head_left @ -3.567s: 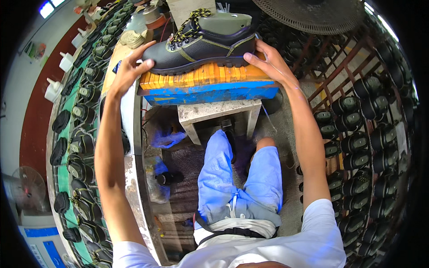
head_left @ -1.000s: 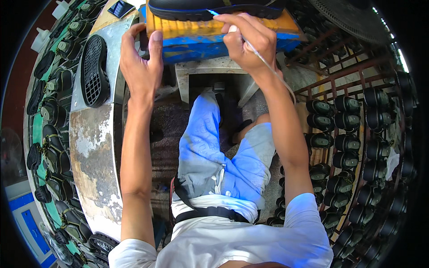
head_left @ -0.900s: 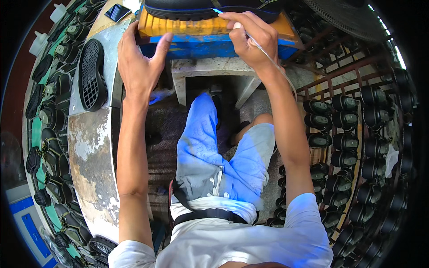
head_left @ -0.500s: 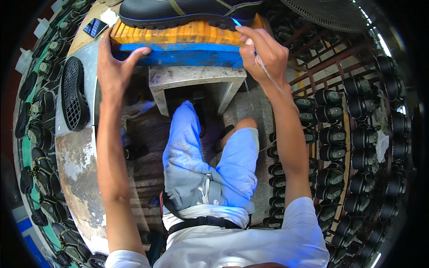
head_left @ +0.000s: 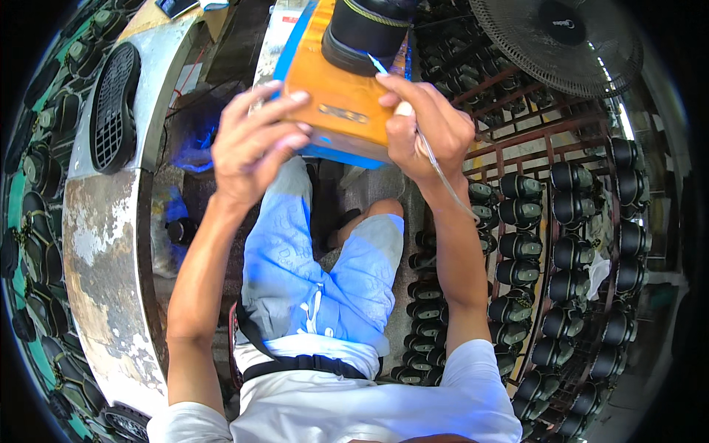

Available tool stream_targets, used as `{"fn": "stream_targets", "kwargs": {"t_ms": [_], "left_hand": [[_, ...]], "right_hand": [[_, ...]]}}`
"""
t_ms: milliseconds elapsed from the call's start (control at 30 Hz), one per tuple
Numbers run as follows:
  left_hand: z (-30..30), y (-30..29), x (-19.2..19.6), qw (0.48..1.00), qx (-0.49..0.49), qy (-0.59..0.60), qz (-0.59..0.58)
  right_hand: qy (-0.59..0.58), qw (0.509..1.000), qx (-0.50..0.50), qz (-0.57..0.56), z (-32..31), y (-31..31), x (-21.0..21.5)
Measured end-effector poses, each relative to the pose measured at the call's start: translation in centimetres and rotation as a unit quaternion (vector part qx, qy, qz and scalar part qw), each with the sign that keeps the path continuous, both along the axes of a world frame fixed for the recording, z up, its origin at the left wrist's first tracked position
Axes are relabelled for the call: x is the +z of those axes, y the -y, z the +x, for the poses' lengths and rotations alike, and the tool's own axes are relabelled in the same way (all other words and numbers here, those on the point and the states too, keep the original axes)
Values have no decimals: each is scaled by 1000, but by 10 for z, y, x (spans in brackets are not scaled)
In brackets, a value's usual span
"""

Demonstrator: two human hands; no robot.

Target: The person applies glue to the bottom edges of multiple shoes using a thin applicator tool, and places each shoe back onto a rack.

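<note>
A black shoe [head_left: 362, 37] with yellow stitching stands on an orange block [head_left: 310, 81] over a blue base [head_left: 343, 153]; its far part is cut off by the top edge. My right hand [head_left: 432, 129] is closed round a thin pen-like tool [head_left: 379, 66], its tip against the lower edge of the shoe. A clear thin tube [head_left: 443, 177] runs from the tool along my right forearm. My left hand [head_left: 251, 144] is open, fingers spread and slightly blurred, at the near left corner of the block. Whether all its fingertips touch the block I cannot tell.
To my left, a worn bench [head_left: 103, 244] bears a loose black sole [head_left: 115, 107] and, farther off, a phone [head_left: 176, 6]. Racks of several black shoes [head_left: 521, 210] stand on my right, under a large black fan [head_left: 561, 44]. More shoes line the far left.
The block and shoe have turned from side-on to pointing away from me. My left hand has moved right and nearer. The tool's tip is still at the shoe's lower edge.
</note>
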State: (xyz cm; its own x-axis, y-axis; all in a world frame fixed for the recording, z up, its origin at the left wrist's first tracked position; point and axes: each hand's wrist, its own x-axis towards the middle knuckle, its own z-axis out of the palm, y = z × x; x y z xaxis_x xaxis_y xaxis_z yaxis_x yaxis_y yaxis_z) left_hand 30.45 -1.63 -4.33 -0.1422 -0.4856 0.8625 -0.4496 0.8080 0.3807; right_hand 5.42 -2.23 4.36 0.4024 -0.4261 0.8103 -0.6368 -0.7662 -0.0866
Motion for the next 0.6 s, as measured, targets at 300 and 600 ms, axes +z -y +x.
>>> {"fn": "stream_targets", "kwargs": {"t_ms": [300, 600], "left_hand": [[53, 53, -2, 969, 108, -154, 159], [38, 67, 11, 950, 238, -14, 204]], "right_hand": [[81, 996, 26, 1, 38, 45, -16], [85, 992, -73, -62, 18, 67, -20]]}}
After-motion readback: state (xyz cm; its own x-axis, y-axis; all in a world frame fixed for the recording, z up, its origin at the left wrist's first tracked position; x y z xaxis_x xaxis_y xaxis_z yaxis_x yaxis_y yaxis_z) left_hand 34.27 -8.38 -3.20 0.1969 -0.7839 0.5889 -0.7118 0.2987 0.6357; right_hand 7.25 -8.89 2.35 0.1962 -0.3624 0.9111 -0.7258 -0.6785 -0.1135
